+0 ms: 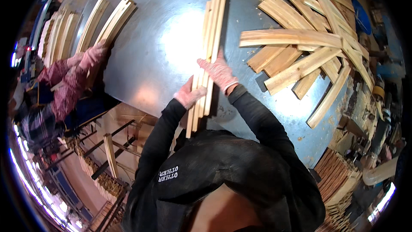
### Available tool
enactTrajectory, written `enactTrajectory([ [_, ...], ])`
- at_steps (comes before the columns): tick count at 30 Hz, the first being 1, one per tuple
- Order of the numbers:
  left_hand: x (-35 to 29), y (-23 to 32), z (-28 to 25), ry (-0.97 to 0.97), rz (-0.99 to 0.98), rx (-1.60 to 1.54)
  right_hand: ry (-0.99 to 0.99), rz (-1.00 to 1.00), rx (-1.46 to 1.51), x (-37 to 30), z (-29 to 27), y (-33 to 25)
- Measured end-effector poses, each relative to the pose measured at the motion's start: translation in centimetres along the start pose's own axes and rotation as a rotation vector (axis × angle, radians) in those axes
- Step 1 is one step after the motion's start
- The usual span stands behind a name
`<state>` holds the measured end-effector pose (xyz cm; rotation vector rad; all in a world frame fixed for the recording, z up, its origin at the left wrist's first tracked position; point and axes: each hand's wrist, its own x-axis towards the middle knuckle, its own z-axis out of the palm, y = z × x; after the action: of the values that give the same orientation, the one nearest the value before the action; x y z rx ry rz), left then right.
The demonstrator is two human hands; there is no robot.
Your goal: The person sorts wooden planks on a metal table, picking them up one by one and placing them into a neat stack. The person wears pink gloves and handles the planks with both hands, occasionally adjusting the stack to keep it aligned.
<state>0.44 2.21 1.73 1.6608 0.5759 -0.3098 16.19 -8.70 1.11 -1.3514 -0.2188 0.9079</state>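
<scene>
In front of me, several long narrow wooden strips (212, 25) lie side by side in a bundle on the metal table, their ends uneven. My left hand (189, 95), in a pinkish work glove, grips the bundle near its close end, thumb across the top. A little farther up, my right hand (219, 72), gloved the same way, is wrapped round the right side of the same strips with its fingers over them. Parts of the fingers are hidden beneath and behind the wood.
A loose, crossed heap of wooden boards (296, 38) covers the table's right side. At the left, a co-worker's gloved hands (92, 56) hold other strips (116, 19). Stacked strips (62, 34) stand beyond them. Below the grey metal table (141, 77) is a rack of wood (109, 154).
</scene>
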Motion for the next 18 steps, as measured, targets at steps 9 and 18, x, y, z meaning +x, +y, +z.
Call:
enactTrajectory([
  [9,-2.3,-3.8,-0.2,0.604,-0.05,0.603,-0.126,-0.624,-1.658,1.2,-5.5,-5.1],
  [18,-2.5,-7.6,-8.0,0.442,0.119,0.598,-0.79,-0.198,-1.991,2.8,-11.6,-7.5],
])
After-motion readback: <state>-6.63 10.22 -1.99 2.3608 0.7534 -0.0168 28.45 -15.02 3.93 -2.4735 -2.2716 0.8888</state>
